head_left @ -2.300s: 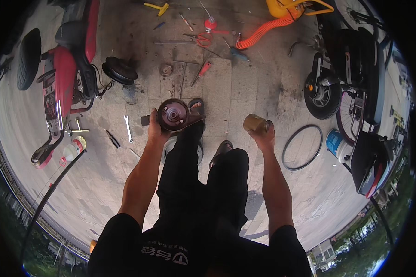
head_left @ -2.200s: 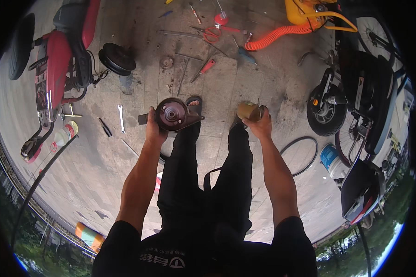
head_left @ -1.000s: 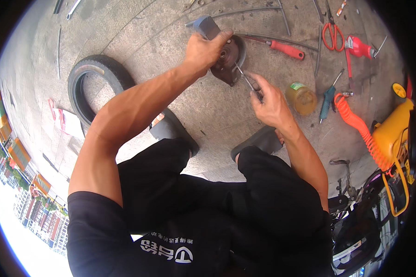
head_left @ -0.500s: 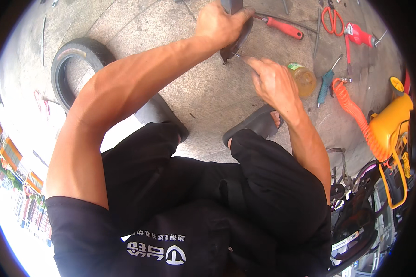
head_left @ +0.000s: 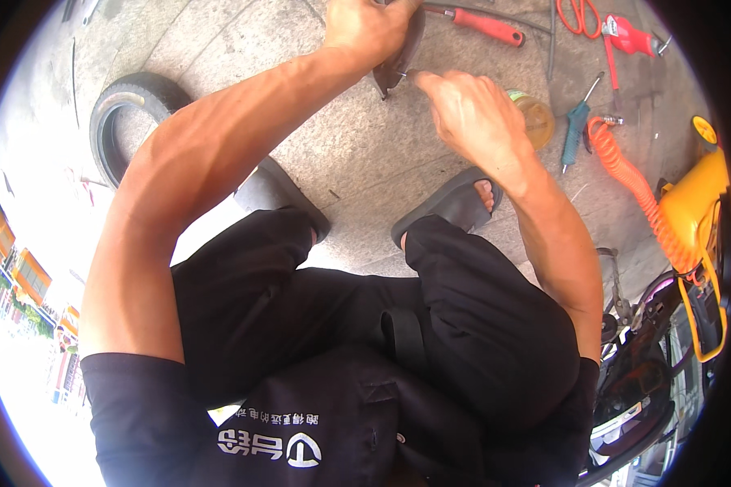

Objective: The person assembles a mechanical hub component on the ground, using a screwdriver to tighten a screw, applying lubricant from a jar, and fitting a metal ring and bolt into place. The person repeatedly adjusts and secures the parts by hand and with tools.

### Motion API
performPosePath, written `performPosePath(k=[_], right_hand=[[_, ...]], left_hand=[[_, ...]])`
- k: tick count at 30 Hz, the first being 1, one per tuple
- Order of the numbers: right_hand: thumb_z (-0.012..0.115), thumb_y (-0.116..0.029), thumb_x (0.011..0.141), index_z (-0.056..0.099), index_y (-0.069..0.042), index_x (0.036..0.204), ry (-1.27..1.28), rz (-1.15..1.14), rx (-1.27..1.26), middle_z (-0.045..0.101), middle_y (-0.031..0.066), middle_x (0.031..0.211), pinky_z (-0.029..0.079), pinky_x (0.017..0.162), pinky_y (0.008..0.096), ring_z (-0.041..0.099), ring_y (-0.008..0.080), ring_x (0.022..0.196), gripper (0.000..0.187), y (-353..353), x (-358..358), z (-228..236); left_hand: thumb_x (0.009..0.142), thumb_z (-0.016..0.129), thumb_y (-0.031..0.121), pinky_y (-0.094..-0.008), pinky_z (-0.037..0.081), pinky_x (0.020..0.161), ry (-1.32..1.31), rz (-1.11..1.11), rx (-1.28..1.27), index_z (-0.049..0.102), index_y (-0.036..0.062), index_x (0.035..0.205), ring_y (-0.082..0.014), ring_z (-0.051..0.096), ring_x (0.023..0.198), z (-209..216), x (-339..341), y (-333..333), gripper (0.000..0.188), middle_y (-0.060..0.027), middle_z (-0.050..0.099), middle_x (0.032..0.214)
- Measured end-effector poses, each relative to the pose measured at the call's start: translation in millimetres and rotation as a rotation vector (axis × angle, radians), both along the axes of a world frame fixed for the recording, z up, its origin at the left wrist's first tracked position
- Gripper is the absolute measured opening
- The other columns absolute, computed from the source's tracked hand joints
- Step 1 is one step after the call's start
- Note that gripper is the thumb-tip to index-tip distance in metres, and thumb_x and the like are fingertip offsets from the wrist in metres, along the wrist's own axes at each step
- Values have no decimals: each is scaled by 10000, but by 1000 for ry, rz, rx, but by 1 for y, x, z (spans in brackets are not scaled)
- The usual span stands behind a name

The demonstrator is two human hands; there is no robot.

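Observation:
My left hand (head_left: 365, 28) grips a dark round metal part (head_left: 400, 55) near the top edge, holding it just above the concrete. My right hand (head_left: 471, 114) is closed on a thin metal tool (head_left: 406, 75) whose tip touches the lower edge of the part. Most of the tool is hidden inside my fingers. A yellowish jar (head_left: 538, 120) stands on the ground just behind my right hand. I am squatting, with both knees in black trousers below my arms.
A black tyre (head_left: 110, 114) lies at the left. A red-handled screwdriver (head_left: 483, 24), red scissors (head_left: 581, 15), a blue air gun (head_left: 577, 126), an orange coiled hose (head_left: 625, 178) and a yellow machine (head_left: 694, 203) lie right. Grey sandals (head_left: 451, 207) are on my feet.
From standing with the part and the jar in my hands, I have squatted down. The jar now stands on the ground, and my right hand holds a thin tool against the part.

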State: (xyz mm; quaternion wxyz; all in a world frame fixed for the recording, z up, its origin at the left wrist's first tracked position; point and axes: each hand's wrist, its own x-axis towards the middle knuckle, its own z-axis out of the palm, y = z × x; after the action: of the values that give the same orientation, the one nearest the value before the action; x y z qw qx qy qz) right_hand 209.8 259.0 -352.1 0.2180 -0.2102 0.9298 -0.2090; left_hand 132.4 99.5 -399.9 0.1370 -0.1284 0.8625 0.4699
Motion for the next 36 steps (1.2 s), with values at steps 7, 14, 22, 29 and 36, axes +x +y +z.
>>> performPosePath(k=[7, 14, 22, 29, 36], right_hand=[[502, -12, 816, 681, -16, 1040, -90, -55, -88, 680, 230, 864, 551, 737, 477, 681, 395, 835, 287, -5, -12, 3], [542, -5, 796, 683, -32, 1088, -127, -42, -22, 670, 259, 924, 528, 806, 488, 653, 418, 886, 326, -5, -11, -1], [538, -16, 810, 693, -48, 1071, -214, -118, -116, 676, 229, 883, 535, 768, 482, 650, 421, 849, 306, -3, 1, -10], [548, 0, 773, 687, -34, 1042, -141, 58, -4, 663, 236, 815, 533, 728, 488, 655, 411, 797, 306, -11, -6, 3], [545, -7, 779, 688, -34, 1057, -93, -12, -157, 666, 236, 818, 537, 728, 482, 659, 408, 793, 313, -5, 2, -8]], left_hand=[[801, 741, 398, -445, 500, 587, 37, 58, 6, 660, -35, 739, -320, 658, 603, 4, 2, 3, 445, -213, 647, 646], [790, 748, 432, -461, 493, 580, 79, -32, 48, 648, -68, 728, -358, 651, 591, 4, 2, 2, 513, -250, 621, 624], [803, 744, 428, -457, 469, 513, 1, -39, -44, 624, -73, 658, -338, 633, 521, -5, 17, -5, 535, -234, 592, 558], [800, 730, 487, -450, 468, 497, -74, -81, -168, 623, -96, 602, -323, 628, 491, -7, 15, -7, 625, -225, 579, 520], [788, 731, 506, -445, 497, 538, -126, 0, -97, 645, -97, 629, -324, 659, 537, -14, 13, -16, 630, -234, 606, 552]])
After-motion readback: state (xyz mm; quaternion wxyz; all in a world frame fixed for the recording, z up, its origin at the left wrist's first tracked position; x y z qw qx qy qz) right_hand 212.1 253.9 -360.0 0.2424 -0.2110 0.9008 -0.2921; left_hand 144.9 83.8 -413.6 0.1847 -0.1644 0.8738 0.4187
